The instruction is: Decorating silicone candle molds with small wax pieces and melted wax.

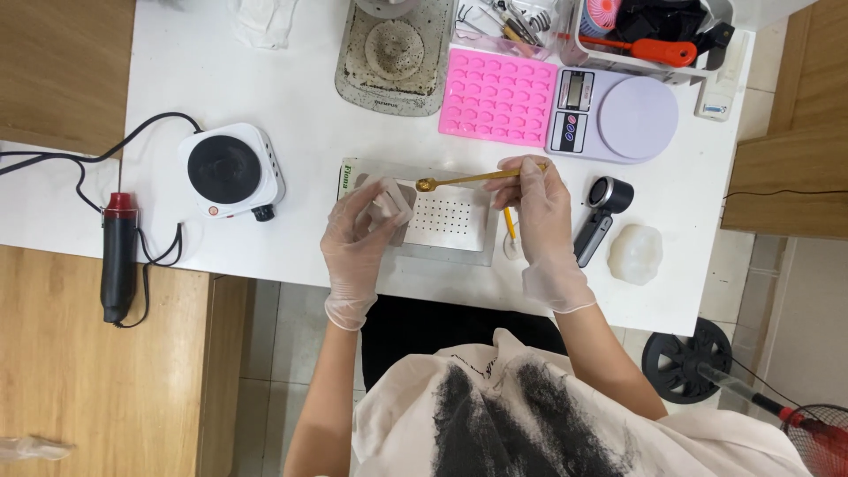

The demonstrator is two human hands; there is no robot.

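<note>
Top-down head view, white table [265, 88]. Both hands gloved. Right hand [539, 212] pinches the handle end of a gold spoon [468, 179]; fingers pressed together on it, spoon lying level, bowl pointing to 9 o'clock, hovering over the top edge of the perforated white plate [446, 216] at table centre. Cannot tell if anything is in the spoon bowl. A yellow stick [510, 225] shows under the right palm; cannot tell whether it is held.

Left hand [362, 238] is closed around a small pale container [389, 205] at the plate's 9 o'clock edge, fingers wrapped on it; contents not visible.

The plate sits on a grey tray [442, 252].

At 12 o'clock of the plate: pink silicone mould [497, 95], cavities look empty. At its 3 o'clock, touching or just beside, a lilac kitchen scale [614, 115], pan bare. At 11 o'clock a grey dirty tray [393, 57] holding a round crusted disc. Top right bin [654, 35] crammed with tools, including one with an orange handle.

Small hot plate [231, 170] at 9 o'clock, black heat gun [117, 256] further out at 9. Black loupe [601, 216] and a whitish lump [636, 253] at 3 o'clock.
</note>
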